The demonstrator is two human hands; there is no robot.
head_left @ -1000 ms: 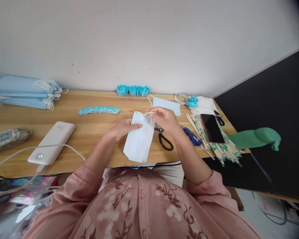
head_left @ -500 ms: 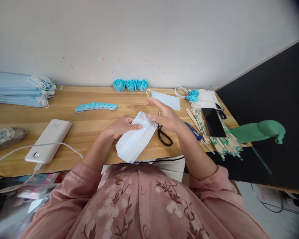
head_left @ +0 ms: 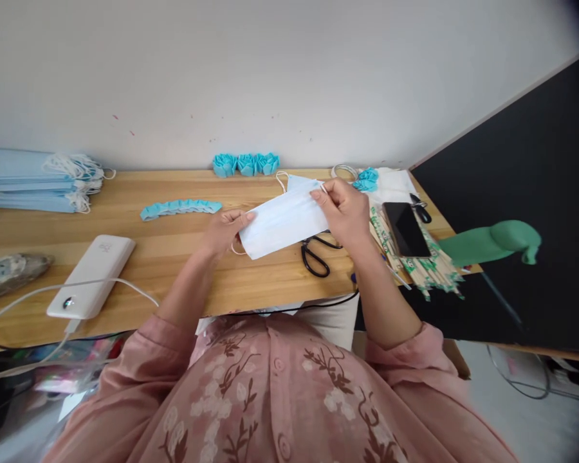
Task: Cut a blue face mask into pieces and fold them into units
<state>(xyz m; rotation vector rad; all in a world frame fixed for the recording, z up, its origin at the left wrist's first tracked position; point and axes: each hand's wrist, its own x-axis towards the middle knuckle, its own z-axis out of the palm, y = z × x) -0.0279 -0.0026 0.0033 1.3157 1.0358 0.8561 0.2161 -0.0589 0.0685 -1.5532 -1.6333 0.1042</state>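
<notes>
A pale blue face mask (head_left: 287, 222) is stretched out sideways between my two hands, above the table. My left hand (head_left: 226, 230) pinches its left end, with a white ear loop hanging below. My right hand (head_left: 342, 209) grips the upper right corner between thumb and fingers. Beneath the mask's right end lie black-handled scissors (head_left: 316, 265), their blades hidden. Another mask (head_left: 296, 182) lies behind the held one, partly covered by it. To the left rests a pleated blue strip (head_left: 181, 208).
Several blue flowers (head_left: 246, 164) stand against the wall. A mask stack (head_left: 24, 180) and a white power bank (head_left: 91, 276) with its cable occupy the left. At right are a tape roll (head_left: 344, 172), a phone (head_left: 406, 229) on wrapped chopsticks (head_left: 437, 278), and a green object (head_left: 492, 244).
The mask has turned from a steep slant to nearly level and risen away from my body. My right hand, spread before, now grips its right end; my left hand has shifted to the left end.
</notes>
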